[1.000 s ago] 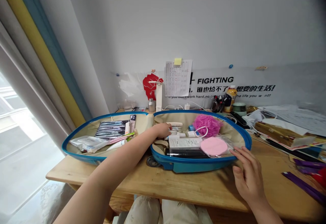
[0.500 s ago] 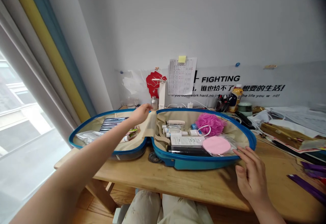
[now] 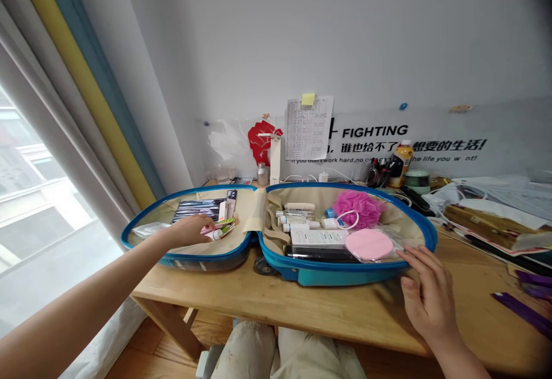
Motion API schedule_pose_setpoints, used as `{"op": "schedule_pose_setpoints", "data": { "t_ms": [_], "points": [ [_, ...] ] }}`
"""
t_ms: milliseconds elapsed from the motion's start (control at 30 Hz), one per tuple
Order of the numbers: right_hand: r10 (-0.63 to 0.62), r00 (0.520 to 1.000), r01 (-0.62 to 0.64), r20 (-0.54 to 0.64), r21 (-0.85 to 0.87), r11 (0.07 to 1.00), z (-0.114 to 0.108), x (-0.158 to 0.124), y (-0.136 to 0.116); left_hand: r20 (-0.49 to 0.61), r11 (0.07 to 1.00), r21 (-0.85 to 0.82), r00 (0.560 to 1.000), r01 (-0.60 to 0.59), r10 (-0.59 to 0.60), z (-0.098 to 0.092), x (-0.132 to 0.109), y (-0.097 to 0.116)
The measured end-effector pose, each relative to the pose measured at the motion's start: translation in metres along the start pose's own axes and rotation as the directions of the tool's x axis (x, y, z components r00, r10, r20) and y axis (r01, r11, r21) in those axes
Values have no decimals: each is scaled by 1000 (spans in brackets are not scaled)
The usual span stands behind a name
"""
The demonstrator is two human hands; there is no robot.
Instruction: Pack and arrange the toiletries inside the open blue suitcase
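The left hand, its grip impossible to tell, is at a small white plastic tube, likely light, slick and best held mid-body, inside a blue-rimmed suitcase's left half, the right hand spread loosely at the near-right rim.

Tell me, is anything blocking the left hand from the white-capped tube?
Nothing visible does. The left hand is right by the white-capped tube in the open suitcase, though I can't tell whether they touch.

The left fingers have moved from the suitcase's right half into its left half, by a white tube.
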State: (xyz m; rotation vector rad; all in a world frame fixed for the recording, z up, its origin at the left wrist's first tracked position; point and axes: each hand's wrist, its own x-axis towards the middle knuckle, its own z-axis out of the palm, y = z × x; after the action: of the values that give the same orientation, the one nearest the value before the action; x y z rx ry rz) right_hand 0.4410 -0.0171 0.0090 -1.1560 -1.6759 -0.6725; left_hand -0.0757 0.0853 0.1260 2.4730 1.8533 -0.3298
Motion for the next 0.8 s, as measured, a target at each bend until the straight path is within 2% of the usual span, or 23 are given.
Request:
{"op": "schedule_pose_setpoints", "data": {
  "t_ms": [133,300,400,467,533,633,700,800],
  "points": [
    [6,1000,-6,-6,4,1000,-1,0,0,-1,995,99,1000,4,-4,-1,1,6],
    [-3,1000,3,4,13,1000,0,1,-1,24,989,141,999,-43,40,3,5,11],
    [1,1000,-1,2,19,1000,0,0,-1,-12,985,151,997,-79,81,6,5,10],
    [14,1000,-14,4,23,1000,0,0,-1,-56,993,95,995,-71,77,1,2,9],
    [23,1000,-23,10,29,999,0,0,-2,-107,1000,-3,994,-22,22,-11,-2,11],
    [11,1000,-11,2,33,999,-1,1,-2,-229,991,-131,973,0,-30,-43,-1,26],
    [14,1000,-14,1,25,1000,0,1,-2,-322,981,-181,947,-75,13,-65,7,46],
    [29,1000,-29,9,15,999,0,0,-1,-383,947,-187,907,-261,174,-89,34,87]
  ]
}}
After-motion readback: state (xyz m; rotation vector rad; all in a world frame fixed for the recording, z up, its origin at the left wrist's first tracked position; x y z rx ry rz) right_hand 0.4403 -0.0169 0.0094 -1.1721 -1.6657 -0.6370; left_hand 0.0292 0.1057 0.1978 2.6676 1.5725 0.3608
